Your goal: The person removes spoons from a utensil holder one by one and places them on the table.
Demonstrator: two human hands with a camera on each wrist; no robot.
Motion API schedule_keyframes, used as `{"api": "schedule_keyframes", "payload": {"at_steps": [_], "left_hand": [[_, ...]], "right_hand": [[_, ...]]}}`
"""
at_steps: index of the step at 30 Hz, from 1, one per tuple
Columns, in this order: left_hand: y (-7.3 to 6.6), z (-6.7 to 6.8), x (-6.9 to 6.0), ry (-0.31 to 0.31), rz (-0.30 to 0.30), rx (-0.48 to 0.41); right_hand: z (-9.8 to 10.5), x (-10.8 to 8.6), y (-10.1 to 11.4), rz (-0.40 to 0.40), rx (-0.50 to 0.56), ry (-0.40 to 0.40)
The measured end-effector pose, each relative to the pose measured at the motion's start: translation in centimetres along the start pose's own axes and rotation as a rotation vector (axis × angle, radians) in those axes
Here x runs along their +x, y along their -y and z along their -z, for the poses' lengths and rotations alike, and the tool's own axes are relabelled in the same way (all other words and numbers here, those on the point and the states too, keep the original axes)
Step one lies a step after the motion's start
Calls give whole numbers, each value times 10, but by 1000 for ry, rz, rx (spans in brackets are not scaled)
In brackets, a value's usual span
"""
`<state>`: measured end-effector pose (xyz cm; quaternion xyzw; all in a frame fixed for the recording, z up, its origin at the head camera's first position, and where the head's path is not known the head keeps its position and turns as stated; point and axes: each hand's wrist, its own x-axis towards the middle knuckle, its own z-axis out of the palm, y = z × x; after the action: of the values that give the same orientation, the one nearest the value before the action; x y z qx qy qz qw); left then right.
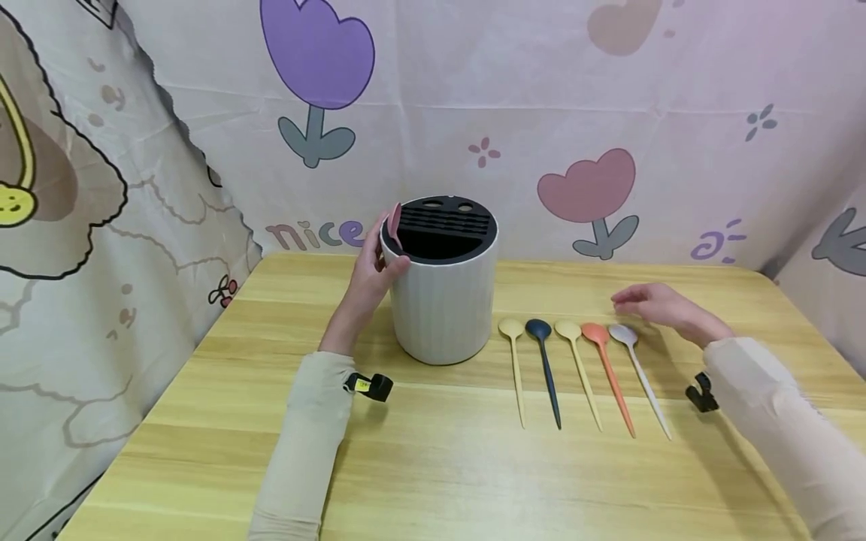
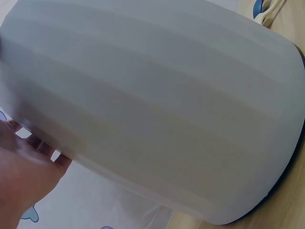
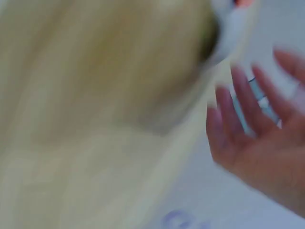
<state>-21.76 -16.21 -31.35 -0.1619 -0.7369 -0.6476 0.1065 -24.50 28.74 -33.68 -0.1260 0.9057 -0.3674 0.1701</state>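
Observation:
A white ribbed utensil holder (image 1: 443, 312) with a black slotted lid (image 1: 446, 218) stands upright on the table. My left hand (image 1: 370, 274) grips its left side near the rim, thumb in front and fingers behind; the left wrist view shows this hand (image 2: 28, 167) against the holder's wall (image 2: 157, 105). A pink spoon (image 1: 395, 225) sticks up in the lid's opening at the left rim. To the right, my right hand (image 1: 659, 306) hovers empty with fingers extended, just beyond the lilac spoon (image 1: 639, 364). In the blurred right wrist view, that hand (image 3: 262, 129) has spread, slightly bent fingers.
Left of the lilac spoon lie an orange spoon (image 1: 610, 376), a yellow spoon (image 1: 580, 368), a dark blue spoon (image 1: 546, 368) and another yellow spoon (image 1: 516, 368), bowls away from me. Behind the wooden table (image 1: 433, 473) hangs a printed cloth (image 1: 433, 90).

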Motion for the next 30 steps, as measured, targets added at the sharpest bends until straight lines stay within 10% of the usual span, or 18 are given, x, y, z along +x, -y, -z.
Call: {"api": "schedule_keyframes", "payload": {"at_steps": [8,30], "left_hand": [[6,7,-1,-10,15,-7],[2,1,3,26,-30,-35]], "right_hand": [[-21,-2,107,133,47,-257],[-53,14,277,400,342,-94]]}}
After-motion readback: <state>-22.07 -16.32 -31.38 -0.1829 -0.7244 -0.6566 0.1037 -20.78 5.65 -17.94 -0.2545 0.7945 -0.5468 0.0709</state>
